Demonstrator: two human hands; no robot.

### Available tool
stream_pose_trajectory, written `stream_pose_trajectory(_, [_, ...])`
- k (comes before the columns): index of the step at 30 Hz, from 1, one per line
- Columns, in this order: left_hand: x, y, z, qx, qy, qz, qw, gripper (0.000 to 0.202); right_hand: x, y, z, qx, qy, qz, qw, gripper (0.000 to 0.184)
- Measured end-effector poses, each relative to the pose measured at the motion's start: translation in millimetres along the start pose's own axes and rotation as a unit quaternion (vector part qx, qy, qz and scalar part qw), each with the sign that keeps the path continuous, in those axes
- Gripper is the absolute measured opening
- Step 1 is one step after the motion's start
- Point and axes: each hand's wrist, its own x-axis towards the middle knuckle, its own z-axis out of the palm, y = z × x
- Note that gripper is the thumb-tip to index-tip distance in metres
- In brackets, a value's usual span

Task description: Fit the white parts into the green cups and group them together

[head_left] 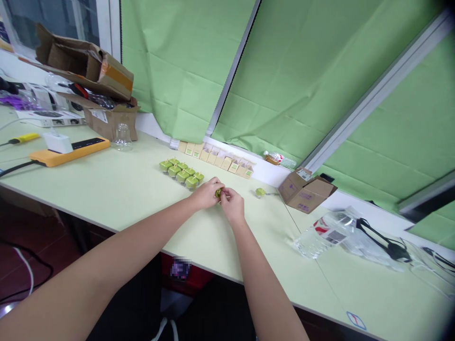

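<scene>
Both my hands meet over the pale green table, pinching one small green piece between them. My left hand has its fingers curled on the piece's left side. My right hand grips it from the right. Just beyond my left hand sits a cluster of several green cube-shaped pieces in two rows. Another lone green piece lies on the table right of my hands.
A row of small tan boxes lines the wall. A small open carton stands to the right, then plastic bags and a black cord. On the left lie an orange power strip, a glass jar and stacked cardboard boxes.
</scene>
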Motion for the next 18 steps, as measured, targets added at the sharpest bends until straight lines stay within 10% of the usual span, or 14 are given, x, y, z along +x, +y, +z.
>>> stream_pose_trajectory(7, [0.6, -3.8, 4.0, -0.003, 0.006, 0.003, 1.000, 0.033, 4.7, 4.7, 2.2, 0.059, 0.045, 0.087, 0.993, 0.031])
stream_pose_trajectory(18, [1.2, 2.4, 0.4, -0.032, 0.007, 0.005, 0.999, 0.038, 5.8, 0.2, -1.5, 0.351, -0.068, 0.178, 0.917, 0.041])
